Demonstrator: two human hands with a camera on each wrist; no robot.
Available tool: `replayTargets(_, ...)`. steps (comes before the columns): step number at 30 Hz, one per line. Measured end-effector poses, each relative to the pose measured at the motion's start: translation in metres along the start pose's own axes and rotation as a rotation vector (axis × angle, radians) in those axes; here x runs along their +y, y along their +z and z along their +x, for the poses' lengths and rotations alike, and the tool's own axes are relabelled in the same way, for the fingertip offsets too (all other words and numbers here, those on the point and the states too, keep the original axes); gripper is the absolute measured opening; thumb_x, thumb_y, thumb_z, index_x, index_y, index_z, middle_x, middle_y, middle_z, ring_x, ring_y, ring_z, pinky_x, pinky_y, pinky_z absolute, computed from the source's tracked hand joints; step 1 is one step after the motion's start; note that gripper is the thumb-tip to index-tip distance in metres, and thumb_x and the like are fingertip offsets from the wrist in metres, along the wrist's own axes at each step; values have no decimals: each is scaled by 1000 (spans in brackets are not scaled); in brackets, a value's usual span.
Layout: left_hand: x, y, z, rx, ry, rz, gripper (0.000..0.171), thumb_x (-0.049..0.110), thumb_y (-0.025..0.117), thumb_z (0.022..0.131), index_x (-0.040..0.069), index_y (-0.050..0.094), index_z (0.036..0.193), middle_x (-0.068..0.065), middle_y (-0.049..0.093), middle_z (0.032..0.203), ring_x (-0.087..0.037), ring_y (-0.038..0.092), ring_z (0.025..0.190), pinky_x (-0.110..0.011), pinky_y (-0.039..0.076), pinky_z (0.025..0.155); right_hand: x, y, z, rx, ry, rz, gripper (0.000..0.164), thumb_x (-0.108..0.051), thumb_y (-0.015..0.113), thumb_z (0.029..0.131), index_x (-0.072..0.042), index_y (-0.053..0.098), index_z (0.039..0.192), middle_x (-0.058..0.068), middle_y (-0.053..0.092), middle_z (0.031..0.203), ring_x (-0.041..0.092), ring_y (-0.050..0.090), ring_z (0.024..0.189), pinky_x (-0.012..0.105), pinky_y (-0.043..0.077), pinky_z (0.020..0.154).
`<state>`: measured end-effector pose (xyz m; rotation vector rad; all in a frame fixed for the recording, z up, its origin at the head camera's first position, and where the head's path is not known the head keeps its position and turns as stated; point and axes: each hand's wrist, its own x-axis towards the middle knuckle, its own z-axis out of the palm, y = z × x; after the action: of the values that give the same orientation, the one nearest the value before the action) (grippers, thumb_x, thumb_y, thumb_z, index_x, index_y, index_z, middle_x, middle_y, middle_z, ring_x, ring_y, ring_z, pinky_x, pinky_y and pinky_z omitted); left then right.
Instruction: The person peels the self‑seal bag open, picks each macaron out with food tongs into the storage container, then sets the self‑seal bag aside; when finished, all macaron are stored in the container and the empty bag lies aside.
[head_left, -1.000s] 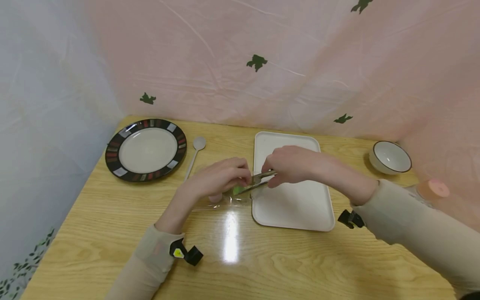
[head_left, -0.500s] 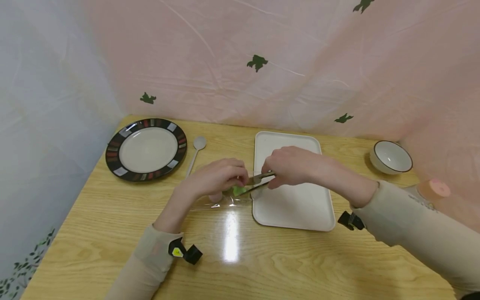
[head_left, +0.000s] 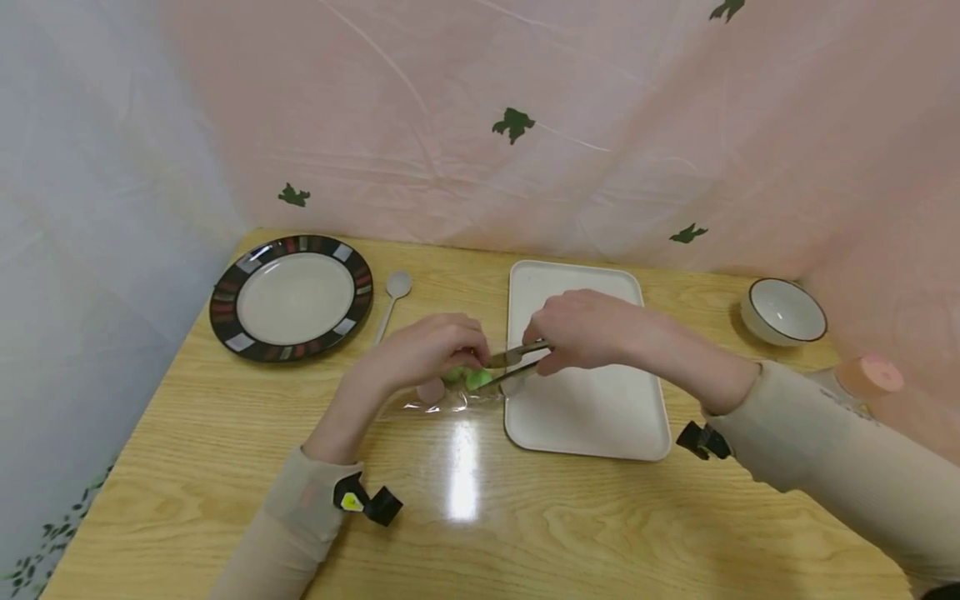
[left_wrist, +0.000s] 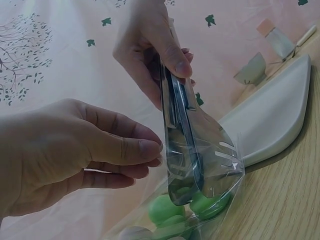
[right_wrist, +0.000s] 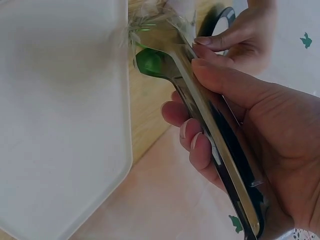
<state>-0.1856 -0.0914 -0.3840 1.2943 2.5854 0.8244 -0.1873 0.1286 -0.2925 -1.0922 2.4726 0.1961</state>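
My right hand [head_left: 577,329] grips a pair of metal tongs [right_wrist: 215,125], fingers curled round the arms. The tong tips reach down into a clear plastic bag [left_wrist: 227,182] that lies beside the white tray's left edge. Inside the bag are several round green pieces [left_wrist: 164,209] and a pale pink one [head_left: 431,391]; the tips are right at the green ones. My left hand [head_left: 427,354] is at the bag's mouth, thumb and forefinger pinching its thin film near the tongs [head_left: 517,360]. Part of the bag is hidden under the left hand in the head view.
The white rectangular tray [head_left: 585,417] lies under the right hand. A dark-rimmed plate [head_left: 296,300] and a pale spoon [head_left: 397,286] are at the left. At the right stand a white bowl [head_left: 783,312] and a clear jar with an orange-pink lid [head_left: 870,375].
My left hand has shifted slightly left, away from the tongs, and more of the green pieces shows. The right hand and the tongs have stayed nearly in place.
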Motion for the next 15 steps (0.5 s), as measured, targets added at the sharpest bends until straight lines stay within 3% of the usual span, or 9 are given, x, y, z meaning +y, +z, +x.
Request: replayTargets(15,1,1,2,0,19,-33,7,12,66,87,13,73,89,6,68,87,-2,59,77,-17,51,70,-5,0,-1,12,5,-36,22,-36,74,80,-20,71,95,-8,67,81,10,54,64,28,47,62)
